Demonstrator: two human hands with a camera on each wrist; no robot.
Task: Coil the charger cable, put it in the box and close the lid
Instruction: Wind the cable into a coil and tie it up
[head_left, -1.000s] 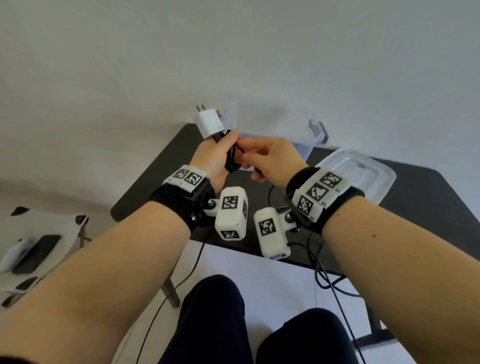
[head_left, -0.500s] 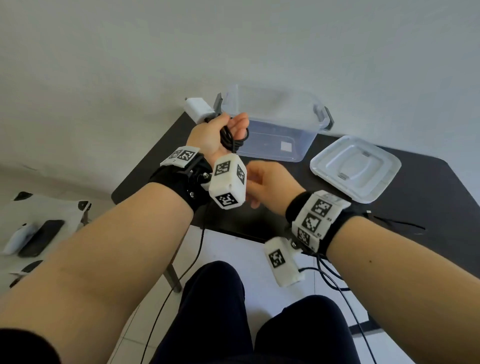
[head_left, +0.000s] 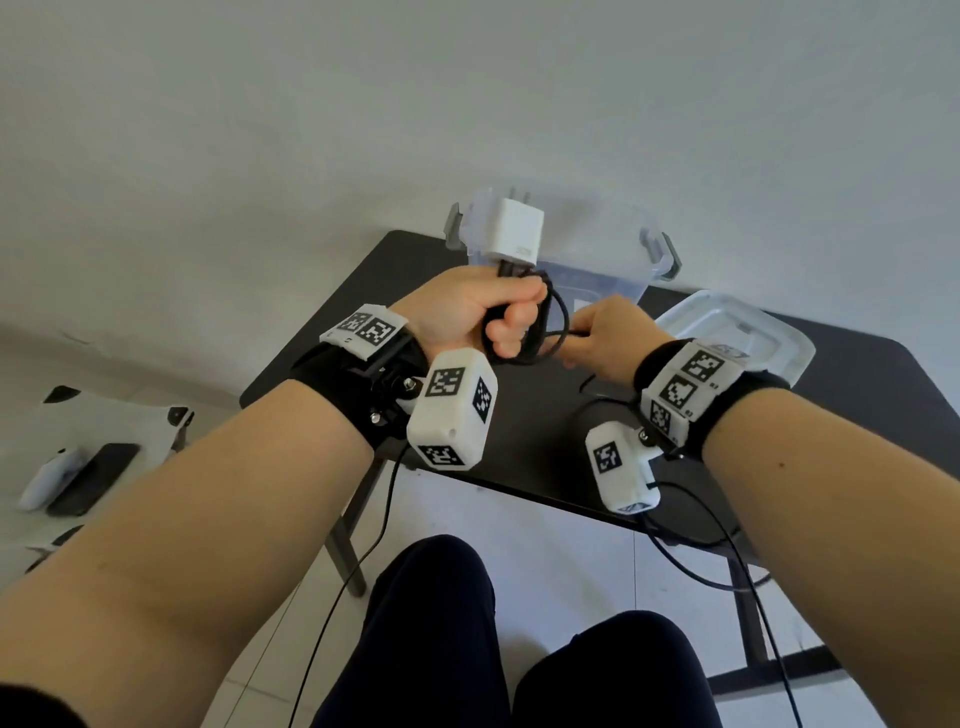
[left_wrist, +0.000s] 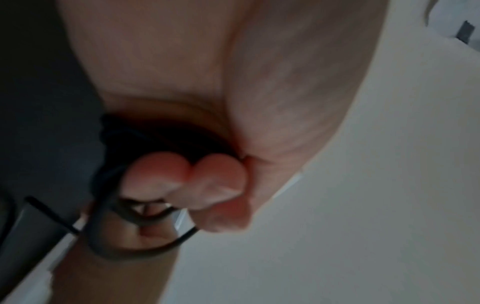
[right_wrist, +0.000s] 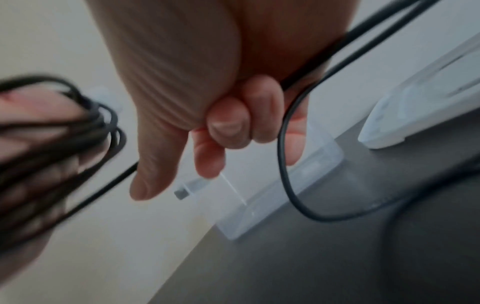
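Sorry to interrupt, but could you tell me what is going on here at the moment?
A person is coiling a black charger cable. The left hand grips the loops, with the white plug sticking up above the fist. The right hand holds the loose length of the cable. The clear box sits open on the black table, its lid lying beside it.

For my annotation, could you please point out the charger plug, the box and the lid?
charger plug (head_left: 517, 231): head view, front face of its white body.
box (head_left: 597, 228): head view, clear back wall.
lid (head_left: 779, 338): head view, right rim.
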